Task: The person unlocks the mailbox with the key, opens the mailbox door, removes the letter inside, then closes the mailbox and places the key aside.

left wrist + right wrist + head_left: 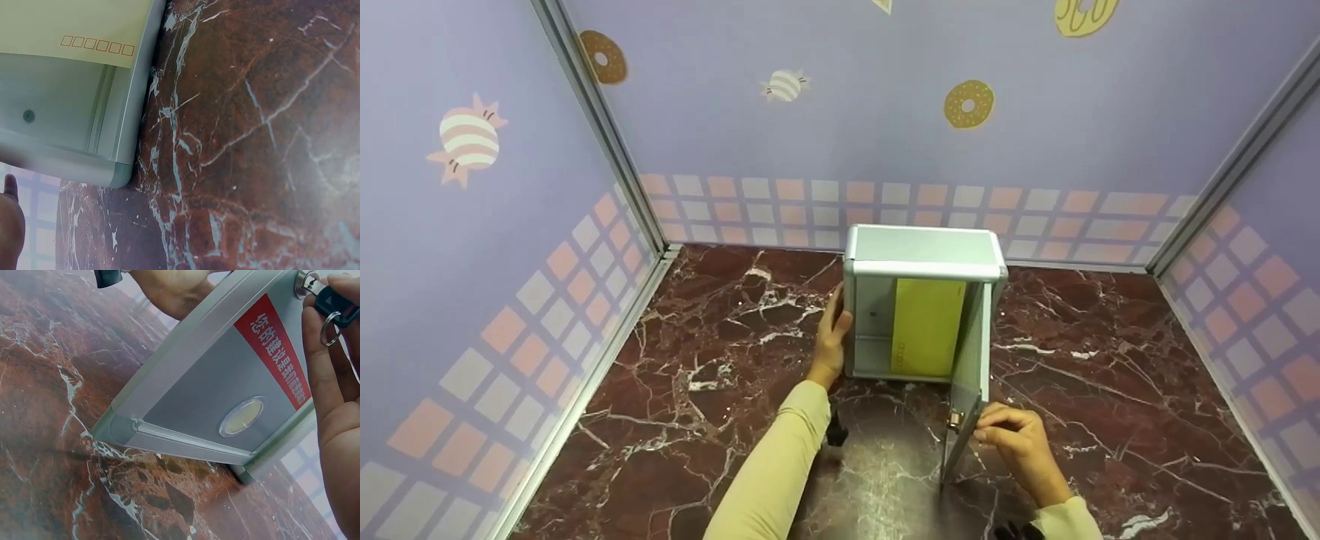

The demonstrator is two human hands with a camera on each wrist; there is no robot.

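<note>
A silver metal box (926, 251) stands upright on the marbled surface, its hinged door (976, 337) swung outward on the right side. Inside leans a yellow envelope (926, 326); the left wrist view shows a row of small red squares on it. My left hand (831, 343) lies along the box's left side, fingers fairly straight. With thumb and fingers, my right hand (1020, 442) pinches a black-headed key (332, 305) that sits in the door's lock (302, 284). A metal ring (331, 329) hangs from the key.
Purple walls with printed sweets and pink-white squares enclose the marbled tabletop (720, 352) at the back and both sides. The door's outer face carries a red strip (273, 349) with white characters and an oval window (243, 416).
</note>
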